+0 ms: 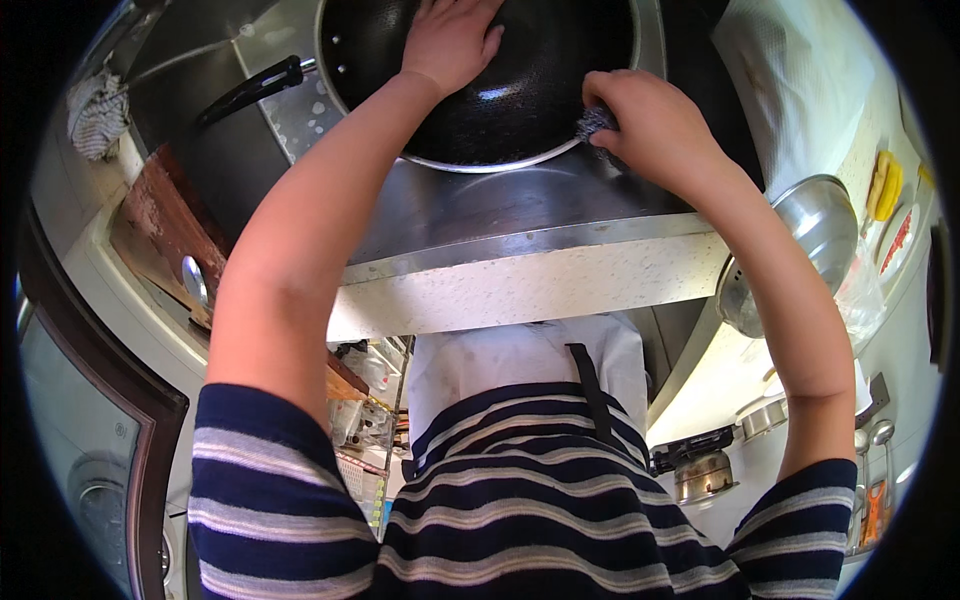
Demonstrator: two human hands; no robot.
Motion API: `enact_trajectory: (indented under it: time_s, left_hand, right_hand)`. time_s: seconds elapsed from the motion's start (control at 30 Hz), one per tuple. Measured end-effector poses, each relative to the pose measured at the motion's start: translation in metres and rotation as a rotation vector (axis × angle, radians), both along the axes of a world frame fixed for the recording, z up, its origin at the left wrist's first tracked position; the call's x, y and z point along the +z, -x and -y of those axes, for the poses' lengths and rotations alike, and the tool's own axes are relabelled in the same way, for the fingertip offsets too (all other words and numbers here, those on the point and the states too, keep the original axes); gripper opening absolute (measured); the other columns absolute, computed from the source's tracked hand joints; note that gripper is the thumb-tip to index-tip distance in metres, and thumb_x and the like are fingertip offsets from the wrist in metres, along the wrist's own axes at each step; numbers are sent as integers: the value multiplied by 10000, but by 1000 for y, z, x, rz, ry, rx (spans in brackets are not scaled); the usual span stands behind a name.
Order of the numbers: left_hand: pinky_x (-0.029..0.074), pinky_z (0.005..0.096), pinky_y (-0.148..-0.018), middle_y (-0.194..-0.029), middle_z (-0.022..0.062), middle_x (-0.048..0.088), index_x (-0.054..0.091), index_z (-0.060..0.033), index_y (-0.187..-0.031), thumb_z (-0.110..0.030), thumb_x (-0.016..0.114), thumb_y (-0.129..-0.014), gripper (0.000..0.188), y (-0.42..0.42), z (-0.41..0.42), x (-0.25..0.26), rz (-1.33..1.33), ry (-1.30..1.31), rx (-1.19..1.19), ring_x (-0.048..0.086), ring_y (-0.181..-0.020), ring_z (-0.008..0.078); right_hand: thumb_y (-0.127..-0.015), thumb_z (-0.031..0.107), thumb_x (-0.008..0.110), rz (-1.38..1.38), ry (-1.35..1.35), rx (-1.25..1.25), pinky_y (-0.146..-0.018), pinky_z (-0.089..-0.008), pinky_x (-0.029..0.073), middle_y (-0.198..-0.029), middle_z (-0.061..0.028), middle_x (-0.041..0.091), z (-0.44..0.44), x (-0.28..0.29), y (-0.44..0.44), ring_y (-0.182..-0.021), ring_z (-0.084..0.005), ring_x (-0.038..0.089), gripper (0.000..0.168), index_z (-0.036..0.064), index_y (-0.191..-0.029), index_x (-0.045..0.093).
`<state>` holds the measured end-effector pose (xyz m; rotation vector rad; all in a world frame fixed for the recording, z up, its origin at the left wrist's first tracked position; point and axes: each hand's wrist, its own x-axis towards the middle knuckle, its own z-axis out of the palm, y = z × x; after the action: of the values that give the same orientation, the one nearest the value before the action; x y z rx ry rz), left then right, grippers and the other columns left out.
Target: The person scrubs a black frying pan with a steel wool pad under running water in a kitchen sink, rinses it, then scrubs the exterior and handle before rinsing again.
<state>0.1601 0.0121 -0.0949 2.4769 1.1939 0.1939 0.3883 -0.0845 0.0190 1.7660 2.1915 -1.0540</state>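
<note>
A large black wok with a bright metal rim rests over the stainless steel sink at the top of the view. Its black handle points to the left. My left hand reaches over the wok's interior with the thumb apart; the fingertips are cut off by the frame's upper edge. In my right hand is a steel wool scrubber, pinched against the near right rim of the wok. The scrubber is partly hidden by the fingers.
A steel counter edge runs in front of me. To the left stand wooden chopping boards and a crumpled striped cloth. On the right are a metal bowl, a yellow item and a small pot.
</note>
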Motion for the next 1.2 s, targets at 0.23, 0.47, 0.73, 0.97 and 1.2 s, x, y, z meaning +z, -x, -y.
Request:
enact_trajectory:
  time_s: [0.23,0.47,0.73,0.97,1.2]
  left_hand:
    - [453,431,-1056,-1362,84,618,605,-204,-1369,-314,629,-945,439,63,-12,22,-22,288,114,575,-1252,302]
    - [463,395,-1011,-1258,65,679,685,-180,-1236,-234,681,-894,346,125,6,62,111,-239,217,606,-1189,295]
    - [335,533,-1129,-1258,68,666,664,-172,-1268,-354,719,-865,445,150,13,64,-195,-104,429,590,-1211,292]
    - [397,465,-1077,-1227,85,673,661,-150,-1268,-348,731,-855,464,152,6,59,-242,-23,340,617,-1147,304]
    - [446,420,-1035,-1278,117,644,667,-125,-1249,-288,740,-849,438,130,16,71,-100,-184,340,586,-1189,342]
  right_hand:
    - [-776,51,721,-23,24,-61,-856,-444,517,-980,-101,662,-2,21,3,-1008,-326,627,267,94,-1023,630]
    - [-807,57,690,-103,-145,-100,-883,-421,518,-1031,-105,665,3,14,14,-1037,-330,624,301,128,-1100,697]
    - [-912,148,646,-116,-137,-190,-898,-420,516,-1078,-127,681,-23,12,19,-1019,-351,642,250,133,-1156,694]
    - [-809,131,733,-44,11,-189,-871,-423,527,-1037,-102,693,-8,-11,23,-1025,-325,644,302,139,-1103,665]
    - [-782,86,725,-43,12,-24,-870,-436,535,-1043,-87,675,-5,-19,28,-1046,-311,634,306,150,-1076,668]
